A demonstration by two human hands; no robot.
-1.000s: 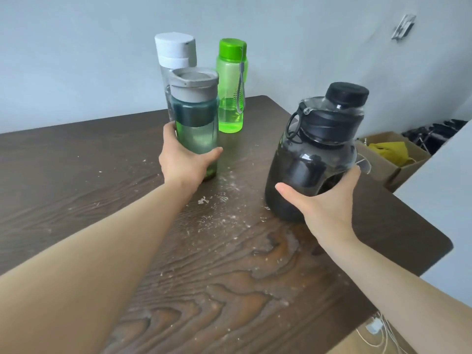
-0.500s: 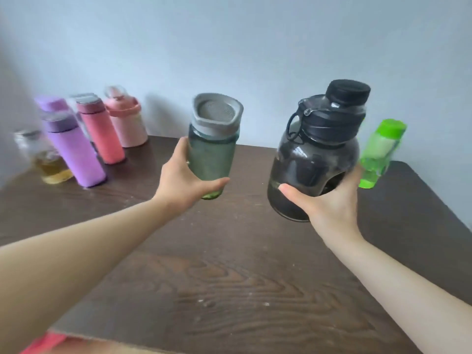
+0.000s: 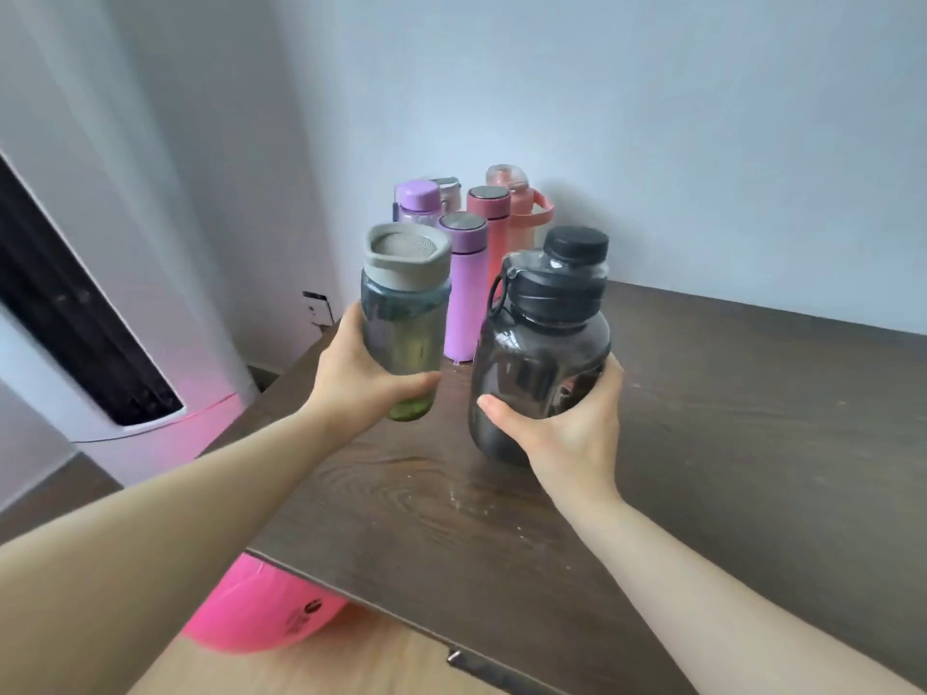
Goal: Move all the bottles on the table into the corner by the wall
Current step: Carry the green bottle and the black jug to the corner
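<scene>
Each hand (image 3: 368, 376) (arms outstretched) grips a bottle (image 3: 404, 323).

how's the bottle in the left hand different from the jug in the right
The grey-lidded bottle in the left hand is slim, straight-sided and green-tinted; the black jug in the right hand is squat, bulbous and smoky dark. The bottle's lid is wide and flat-topped; the jug has a small round black cap and a side loop. Both are see-through, roughly upright and gripped low.

both carried bottles, green bottle (image 3: 405, 327) and black jug (image 3: 541, 349), now near the corner cluster (image 3: 469, 228).
</scene>
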